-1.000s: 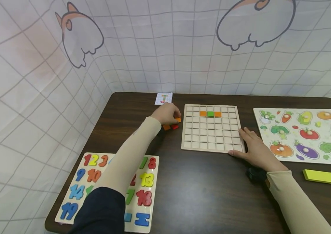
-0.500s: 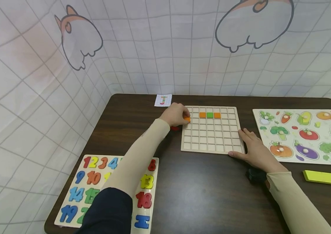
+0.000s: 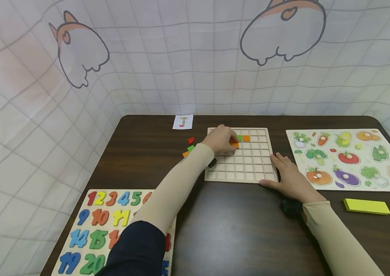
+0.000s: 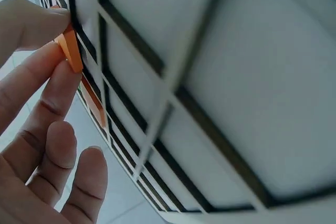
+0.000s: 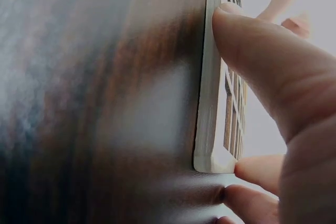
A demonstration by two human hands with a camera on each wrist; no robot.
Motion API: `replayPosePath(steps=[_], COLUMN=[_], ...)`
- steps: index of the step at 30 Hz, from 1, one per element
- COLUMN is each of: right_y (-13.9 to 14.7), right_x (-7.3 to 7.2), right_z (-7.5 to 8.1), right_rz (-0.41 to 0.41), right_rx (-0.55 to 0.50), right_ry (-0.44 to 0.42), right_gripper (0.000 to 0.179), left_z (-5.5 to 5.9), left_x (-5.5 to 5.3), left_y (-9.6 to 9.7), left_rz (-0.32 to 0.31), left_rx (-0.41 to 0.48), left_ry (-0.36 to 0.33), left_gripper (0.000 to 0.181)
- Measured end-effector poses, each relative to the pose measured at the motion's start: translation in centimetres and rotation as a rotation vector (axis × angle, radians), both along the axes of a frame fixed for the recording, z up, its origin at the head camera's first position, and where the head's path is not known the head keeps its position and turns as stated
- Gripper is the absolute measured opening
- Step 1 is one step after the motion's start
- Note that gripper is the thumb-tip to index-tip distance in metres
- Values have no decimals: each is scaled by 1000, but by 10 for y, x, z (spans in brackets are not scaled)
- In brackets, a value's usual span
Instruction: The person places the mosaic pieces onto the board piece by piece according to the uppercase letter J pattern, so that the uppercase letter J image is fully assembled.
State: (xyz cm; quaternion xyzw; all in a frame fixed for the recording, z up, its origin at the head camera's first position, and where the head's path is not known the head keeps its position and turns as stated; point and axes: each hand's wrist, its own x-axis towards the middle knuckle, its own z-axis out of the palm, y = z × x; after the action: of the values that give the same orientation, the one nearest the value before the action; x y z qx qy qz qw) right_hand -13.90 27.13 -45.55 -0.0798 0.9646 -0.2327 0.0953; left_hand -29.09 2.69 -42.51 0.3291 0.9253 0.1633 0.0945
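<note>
My left hand [image 3: 219, 138] is over the upper left part of a pale wooden grid board [image 3: 246, 165]. Thumb and fingers pinch an orange square tile [image 4: 70, 48] by its edges, tilted against the grid. Just above it in the grid lie a green tile [image 3: 239, 137] and an orange tile [image 3: 246, 138]; the hand hides the tile left of them. My right hand [image 3: 293, 180] rests at the board's near right corner. Its thumb [image 5: 252, 40] presses the near edge, and the spread fingers touch the right side.
Loose red [image 3: 190, 140], green [image 3: 190, 148] and orange [image 3: 185, 154] tiles lie left of the board. Behind them is a pattern card [image 3: 183, 122]. A number puzzle [image 3: 88, 234], a vegetable puzzle [image 3: 350, 168] and a yellow block [image 3: 367, 206] also lie on the table.
My left hand has carried the orange tile rightward from the loose pieces onto the grid, below the tile row. My right hand has stayed at the board's corner. The head view has shifted slightly.
</note>
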Motion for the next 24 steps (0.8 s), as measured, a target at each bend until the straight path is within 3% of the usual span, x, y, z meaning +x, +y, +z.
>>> replayPosePath(steps=[8,17,24], right_y=[-1,-4,-1], right_x=[1,2,0], right_z=[0,1,0], right_rz=[-6,0,-7], right_rx=[-2,4,7], right_ry=[5,3,-13], right_gripper=[112,112,112], left_z=[4,2,2], left_x=[2,3,-6], left_y=[10,7,-5], left_rz=[-19,18,20], left_rx=[-17,-19,-2], left_ry=[-11,-20,-19], left_gripper=[25,26,23])
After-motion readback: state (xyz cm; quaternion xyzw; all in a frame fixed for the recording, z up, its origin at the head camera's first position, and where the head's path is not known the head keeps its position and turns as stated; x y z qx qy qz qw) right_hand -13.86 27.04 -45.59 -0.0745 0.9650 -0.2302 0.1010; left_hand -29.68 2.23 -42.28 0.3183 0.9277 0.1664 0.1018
